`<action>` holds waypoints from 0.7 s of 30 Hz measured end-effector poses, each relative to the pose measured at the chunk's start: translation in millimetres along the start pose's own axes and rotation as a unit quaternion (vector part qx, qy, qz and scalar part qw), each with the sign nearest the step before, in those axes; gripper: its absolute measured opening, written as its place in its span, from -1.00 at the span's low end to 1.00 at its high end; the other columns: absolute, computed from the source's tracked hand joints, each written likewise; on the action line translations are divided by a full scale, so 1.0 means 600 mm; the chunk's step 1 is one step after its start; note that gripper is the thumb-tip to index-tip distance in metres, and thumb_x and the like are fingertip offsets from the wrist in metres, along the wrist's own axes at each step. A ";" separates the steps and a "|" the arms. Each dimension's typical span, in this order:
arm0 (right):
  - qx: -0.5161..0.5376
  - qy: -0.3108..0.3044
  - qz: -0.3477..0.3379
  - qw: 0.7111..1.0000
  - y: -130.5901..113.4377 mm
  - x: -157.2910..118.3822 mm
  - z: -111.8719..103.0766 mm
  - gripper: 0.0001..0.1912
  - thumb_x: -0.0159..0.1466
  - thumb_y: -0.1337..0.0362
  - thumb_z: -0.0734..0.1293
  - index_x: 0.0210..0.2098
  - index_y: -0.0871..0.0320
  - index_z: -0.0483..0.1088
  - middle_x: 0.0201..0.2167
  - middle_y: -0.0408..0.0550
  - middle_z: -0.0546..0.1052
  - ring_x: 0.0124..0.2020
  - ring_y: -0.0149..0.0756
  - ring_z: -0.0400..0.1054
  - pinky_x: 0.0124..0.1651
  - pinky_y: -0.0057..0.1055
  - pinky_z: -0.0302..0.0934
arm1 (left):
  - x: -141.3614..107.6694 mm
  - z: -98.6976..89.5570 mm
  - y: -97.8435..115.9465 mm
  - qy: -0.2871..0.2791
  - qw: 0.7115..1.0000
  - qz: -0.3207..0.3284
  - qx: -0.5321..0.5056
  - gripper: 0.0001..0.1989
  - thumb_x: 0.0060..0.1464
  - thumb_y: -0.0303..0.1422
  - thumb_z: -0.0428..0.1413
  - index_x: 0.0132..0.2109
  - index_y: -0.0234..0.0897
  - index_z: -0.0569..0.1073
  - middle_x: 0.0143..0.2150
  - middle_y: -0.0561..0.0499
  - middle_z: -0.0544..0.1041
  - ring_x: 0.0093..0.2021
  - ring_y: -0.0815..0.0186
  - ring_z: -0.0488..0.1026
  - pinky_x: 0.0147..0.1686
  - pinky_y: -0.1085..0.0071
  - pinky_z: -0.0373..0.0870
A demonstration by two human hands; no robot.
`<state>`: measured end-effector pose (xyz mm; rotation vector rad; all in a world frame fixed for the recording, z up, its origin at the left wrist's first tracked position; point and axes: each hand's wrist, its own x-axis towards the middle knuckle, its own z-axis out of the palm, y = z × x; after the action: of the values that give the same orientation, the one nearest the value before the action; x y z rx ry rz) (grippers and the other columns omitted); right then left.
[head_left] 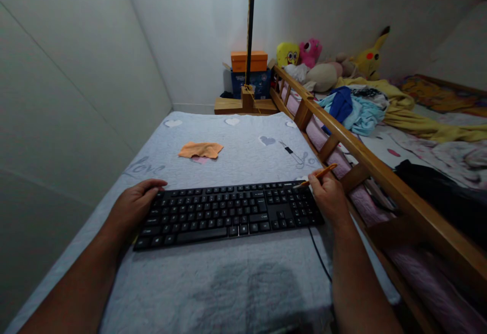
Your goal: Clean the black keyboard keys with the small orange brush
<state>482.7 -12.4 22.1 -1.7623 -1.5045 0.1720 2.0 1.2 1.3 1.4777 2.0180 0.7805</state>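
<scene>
The keyboard lies on the pale blue quilted cover, slightly slanted, its right end farther from the viewer than its left. It is black, full-sized, with white key legends, a long space bar along the near side and a number pad at the right end. A thin black cable runs from beneath its near right part towards the lower edge of the view.

The left hand is against the keyboard's left end, fingers partly bent over the far corner; whether it grips cannot be told. The right hand is closed on an orange-handled tool, whose pale tip is over the far right part of the keyboard.

Beyond the keyboard lie a crumpled orange cloth and, farther right, a thin metal item with a black middle, too small to identify.

The left hand hides part of the keyboard's left end. The smallest legends are unreadable, the tool's tip is indistinct, and the cable's far end is out of view.
</scene>
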 end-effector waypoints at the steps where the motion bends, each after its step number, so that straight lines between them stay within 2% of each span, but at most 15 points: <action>1: -0.009 0.006 0.002 1.000 0.003 0.001 -0.001 -0.65 0.25 -0.03 0.21 -0.34 0.09 0.44 -0.41 0.05 0.60 -0.29 -0.02 0.51 -0.15 -0.21 0.32 | 0.001 0.000 -0.001 0.000 1.000 0.001 0.002 -0.54 0.06 -0.12 0.04 -0.03 -0.28 0.61 -0.21 -0.06 0.65 -0.27 0.15 0.53 -0.29 0.35 0.38; 5: -0.030 0.045 0.013 0.998 0.010 0.005 -0.008 -0.65 0.23 -0.02 0.21 -0.37 0.09 0.45 -0.40 0.14 0.61 -0.23 0.05 0.52 -0.10 -0.16 0.32 | 0.003 -0.001 -0.005 -0.009 1.000 0.004 0.003 -0.53 0.07 -0.10 0.04 -0.02 -0.28 0.61 -0.20 -0.06 0.65 -0.26 0.15 0.53 -0.27 0.35 0.38; 8: -0.009 0.061 0.020 0.998 0.003 0.003 -0.012 -0.64 0.24 -0.04 0.21 -0.37 0.10 0.43 -0.41 0.12 0.60 -0.25 0.04 0.51 -0.10 -0.16 0.32 | 0.002 -0.001 -0.004 -0.008 1.000 0.002 -0.003 -0.53 0.08 -0.11 0.04 -0.01 -0.29 0.60 -0.20 -0.07 0.65 -0.26 0.14 0.53 -0.29 0.35 0.38; 12: 0.040 0.009 0.035 0.999 -0.014 -0.003 -0.008 -0.61 0.26 -0.08 0.20 -0.34 0.10 0.41 -0.47 0.02 0.57 -0.36 -0.06 0.49 -0.18 -0.23 0.32 | 0.002 0.001 -0.004 -0.005 1.000 0.005 0.002 -0.54 0.08 -0.13 0.04 -0.01 -0.29 0.60 -0.19 -0.07 0.65 -0.25 0.15 0.54 -0.31 0.36 0.37; 15: 0.020 -0.007 0.030 0.999 -0.015 -0.002 -0.002 -0.62 0.24 -0.08 0.20 -0.36 0.09 0.41 -0.45 0.04 0.58 -0.33 -0.04 0.50 -0.19 -0.23 0.30 | 0.003 0.002 -0.006 -0.003 1.000 0.001 -0.003 -0.53 0.08 -0.12 0.04 -0.01 -0.28 0.60 -0.21 -0.05 0.65 -0.28 0.16 0.53 -0.32 0.37 0.38; 21: -0.045 0.050 0.040 0.997 0.013 0.006 -0.006 -0.63 0.22 -0.03 0.20 -0.36 0.11 0.45 -0.40 0.17 0.61 -0.24 0.07 0.52 -0.12 -0.17 0.29 | 0.007 0.004 -0.016 0.000 1.000 -0.002 -0.022 -0.53 0.06 -0.11 0.06 -0.01 -0.28 0.61 -0.23 -0.03 0.65 -0.30 0.18 0.53 -0.35 0.39 0.38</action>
<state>491.6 -10.4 20.9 -1.8767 -1.3901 0.0574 -3.6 3.3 -7.5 1.4476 1.9907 0.8195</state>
